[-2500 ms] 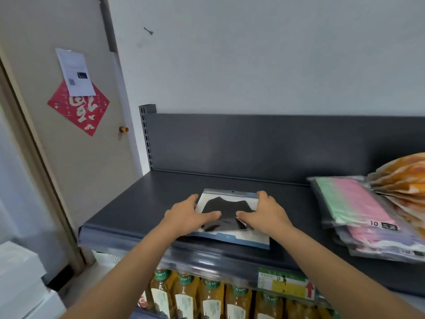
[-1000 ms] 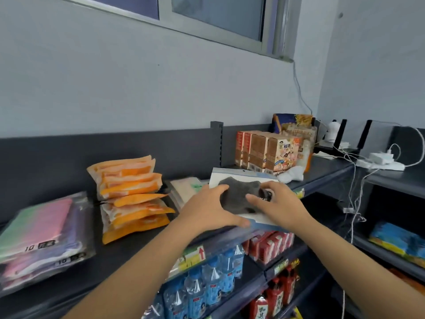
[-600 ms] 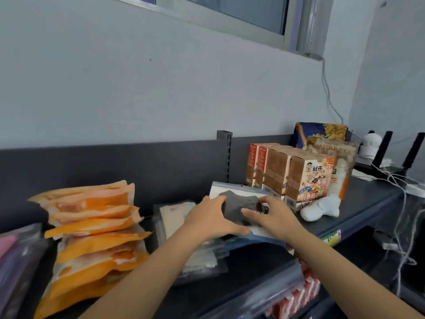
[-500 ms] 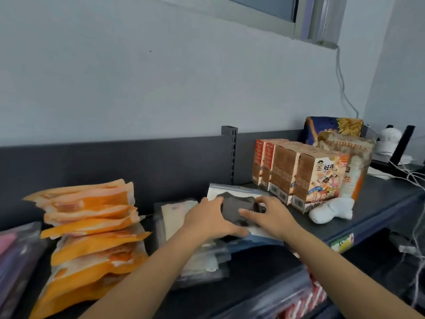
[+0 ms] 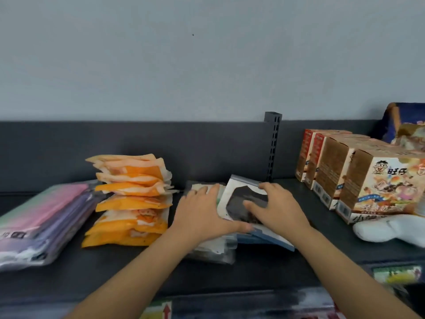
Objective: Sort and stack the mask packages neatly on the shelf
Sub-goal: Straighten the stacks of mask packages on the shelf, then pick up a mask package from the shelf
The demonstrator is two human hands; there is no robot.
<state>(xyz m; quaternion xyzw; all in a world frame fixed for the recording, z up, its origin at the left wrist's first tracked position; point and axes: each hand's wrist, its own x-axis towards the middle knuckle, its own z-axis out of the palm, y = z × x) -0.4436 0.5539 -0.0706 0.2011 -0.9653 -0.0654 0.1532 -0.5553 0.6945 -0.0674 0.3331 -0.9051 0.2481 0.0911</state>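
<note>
A black mask package (image 5: 241, 200) with a white and blue border lies tilted on the dark shelf (image 5: 115, 268), its left edge leaning on a low stack of clear, pale mask packages (image 5: 213, 248). My left hand (image 5: 202, 215) lies flat on that pale stack, its thumb along the black package's front edge. My right hand (image 5: 276, 210) rests spread on the black package, thumb on the dark window, forefinger at the far edge. A stack of orange packages (image 5: 133, 199) stands to the left. Pink and purple packages (image 5: 39, 222) are stacked at the far left.
Brown and red snack boxes (image 5: 358, 178) stand in a row at the right, close to the black package. A white soft object (image 5: 388, 229) lies in front of them. A slotted upright post (image 5: 272, 146) rises from the shelf's back panel.
The view has swung from the left end of the shelf to the stacks. The black package, carried in both hands, has come down beside the pale stack, and my hands now lie flatter on it.
</note>
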